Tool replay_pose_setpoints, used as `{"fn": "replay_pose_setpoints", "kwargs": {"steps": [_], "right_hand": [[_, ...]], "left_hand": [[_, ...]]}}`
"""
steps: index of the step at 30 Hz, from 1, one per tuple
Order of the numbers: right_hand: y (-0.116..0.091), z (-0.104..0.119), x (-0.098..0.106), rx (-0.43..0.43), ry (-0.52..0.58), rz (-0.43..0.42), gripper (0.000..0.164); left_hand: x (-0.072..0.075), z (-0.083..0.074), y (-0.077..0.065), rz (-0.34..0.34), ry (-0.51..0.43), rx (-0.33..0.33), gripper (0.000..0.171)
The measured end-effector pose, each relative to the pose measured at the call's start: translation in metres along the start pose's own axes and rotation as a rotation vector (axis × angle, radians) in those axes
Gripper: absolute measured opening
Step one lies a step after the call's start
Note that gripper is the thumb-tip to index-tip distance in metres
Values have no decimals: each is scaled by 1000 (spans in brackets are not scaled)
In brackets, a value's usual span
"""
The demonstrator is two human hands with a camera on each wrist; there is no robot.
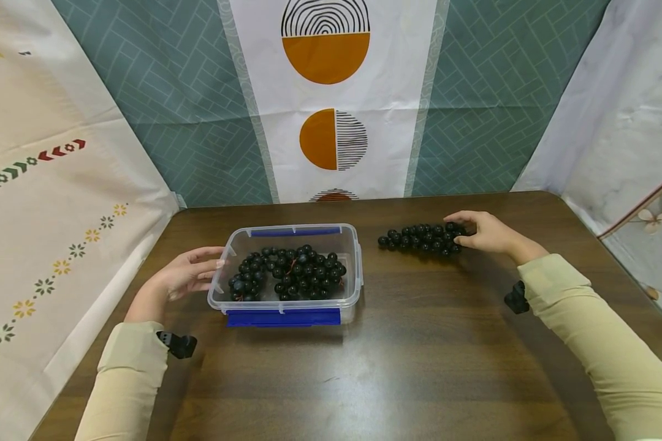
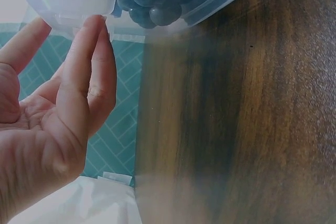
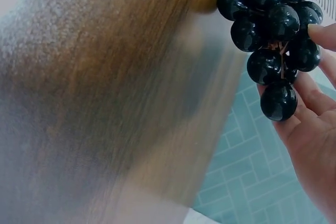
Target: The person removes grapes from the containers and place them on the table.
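Observation:
A clear plastic container [image 1: 214, 303] with blue clips stands on the wooden table, its top uncovered. Bunches of black grapes [image 1: 306, 272] lie inside it. My left hand [image 1: 184, 274] touches the container's left side with fairly straight fingers; in the left wrist view the fingertips [image 2: 94, 22] meet a clear side clip [image 2: 79, 3]. To the right of the container is another bunch of black grapes [image 1: 419, 237]. My right hand [image 1: 485, 231] grips its right end, thumb and fingers around the grapes [image 3: 278, 100] in the right wrist view.
The brown table [image 1: 419, 355] stretches in front of the container and between the hands. A green and white patterned cloth [image 1: 198, 110] hangs behind the table's far edge. White cloths hang at the left [image 1: 88, 245] and right [image 1: 612, 122].

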State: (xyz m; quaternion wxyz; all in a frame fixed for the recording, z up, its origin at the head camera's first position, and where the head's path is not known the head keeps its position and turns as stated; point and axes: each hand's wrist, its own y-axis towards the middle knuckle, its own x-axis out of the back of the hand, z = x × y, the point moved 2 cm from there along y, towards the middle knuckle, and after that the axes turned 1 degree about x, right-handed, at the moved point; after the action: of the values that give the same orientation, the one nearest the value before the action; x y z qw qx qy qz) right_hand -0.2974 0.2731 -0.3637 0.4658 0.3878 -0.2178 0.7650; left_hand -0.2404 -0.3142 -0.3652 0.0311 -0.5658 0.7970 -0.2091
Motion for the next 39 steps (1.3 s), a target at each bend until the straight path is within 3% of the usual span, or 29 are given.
{"fn": "replay_pose_setpoints", "kwargs": {"steps": [26, 39], "right_hand": [[-9, 21, 2, 51, 29, -52, 54], [-7, 40, 4, 138, 33, -95, 58]], "left_hand": [[-2, 0, 0, -11, 4, 1, 69], [0, 1, -1, -15, -8, 0, 67]]}}
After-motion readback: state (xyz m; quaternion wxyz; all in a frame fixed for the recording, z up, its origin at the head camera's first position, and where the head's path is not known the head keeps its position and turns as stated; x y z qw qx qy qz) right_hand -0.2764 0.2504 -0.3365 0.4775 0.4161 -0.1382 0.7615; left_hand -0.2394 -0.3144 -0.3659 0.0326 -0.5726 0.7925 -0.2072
